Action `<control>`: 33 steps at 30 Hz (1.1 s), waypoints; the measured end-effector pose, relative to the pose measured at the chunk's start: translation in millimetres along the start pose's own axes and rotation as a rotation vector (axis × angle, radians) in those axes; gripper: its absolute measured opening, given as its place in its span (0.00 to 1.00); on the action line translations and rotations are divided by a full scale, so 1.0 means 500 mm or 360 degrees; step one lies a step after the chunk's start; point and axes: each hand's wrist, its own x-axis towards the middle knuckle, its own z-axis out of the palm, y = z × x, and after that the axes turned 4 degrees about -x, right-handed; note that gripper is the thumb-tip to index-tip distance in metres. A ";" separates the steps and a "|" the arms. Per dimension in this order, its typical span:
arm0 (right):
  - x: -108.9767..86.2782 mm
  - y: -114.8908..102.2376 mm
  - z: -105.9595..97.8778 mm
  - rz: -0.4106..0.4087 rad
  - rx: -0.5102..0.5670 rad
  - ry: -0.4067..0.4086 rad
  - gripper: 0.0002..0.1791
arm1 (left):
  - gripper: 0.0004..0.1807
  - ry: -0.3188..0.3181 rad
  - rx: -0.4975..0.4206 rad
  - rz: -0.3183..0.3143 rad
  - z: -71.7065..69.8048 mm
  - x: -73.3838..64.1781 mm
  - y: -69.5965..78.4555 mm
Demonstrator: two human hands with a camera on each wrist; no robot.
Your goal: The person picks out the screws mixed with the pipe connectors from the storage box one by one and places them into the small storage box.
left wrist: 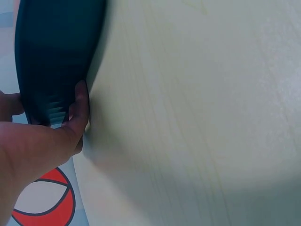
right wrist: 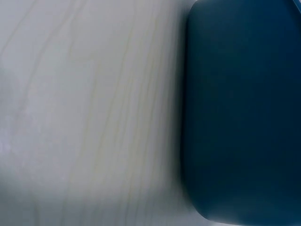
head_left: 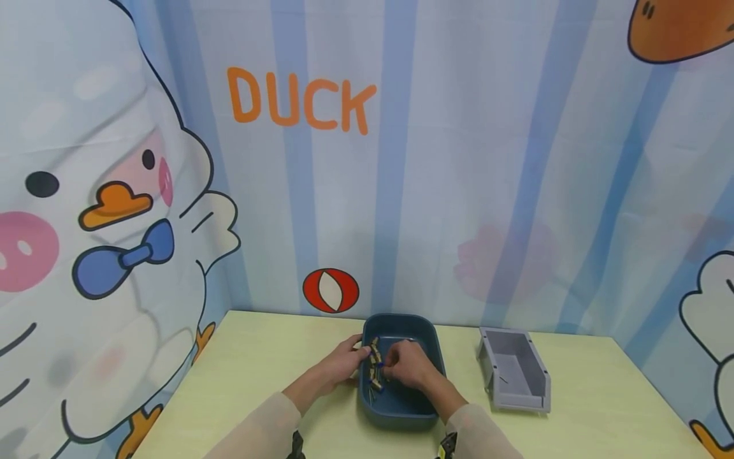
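A dark blue basin [head_left: 401, 421] stands on the table. My left hand [head_left: 344, 360] grips its left side, thumb over the rim and fingers against the outer wall; the left wrist view shows these fingers [left wrist: 81, 106] at the basin's underside. Several small brass-coloured pieces with blue parts [head_left: 375, 373] lie inside along the left wall. My right hand [head_left: 410, 364] reaches into the basin with bent fingers, its fingertips beside these pieces. Whether it pinches one is too small to tell. In the right wrist view only the basin's outer wall [right wrist: 244, 117] shows, and the hand is hidden.
A grey open-front bin [head_left: 518, 401] stands to the right of the basin, with a small thin dark piece [head_left: 503, 380] inside. The pale wood-patterned table [head_left: 258, 357] ends at a printed curtain [head_left: 447, 159] behind it.
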 end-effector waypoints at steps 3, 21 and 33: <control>0.001 -0.001 0.000 0.0016 -0.0001 -0.0011 0.08 | 0.31 0.0000 0.0000 -0.0002 0.001 -0.001 0.002; 0.002 0.003 0.000 -0.0032 -0.0046 -0.0015 0.09 | 0.31 -0.0004 -0.0009 0.0004 0.001 -0.003 0.002; 0.004 0.006 0.001 -0.0110 -0.0050 0.0000 0.08 | 0.30 0.0011 0.0010 0.0003 0.001 -0.003 0.001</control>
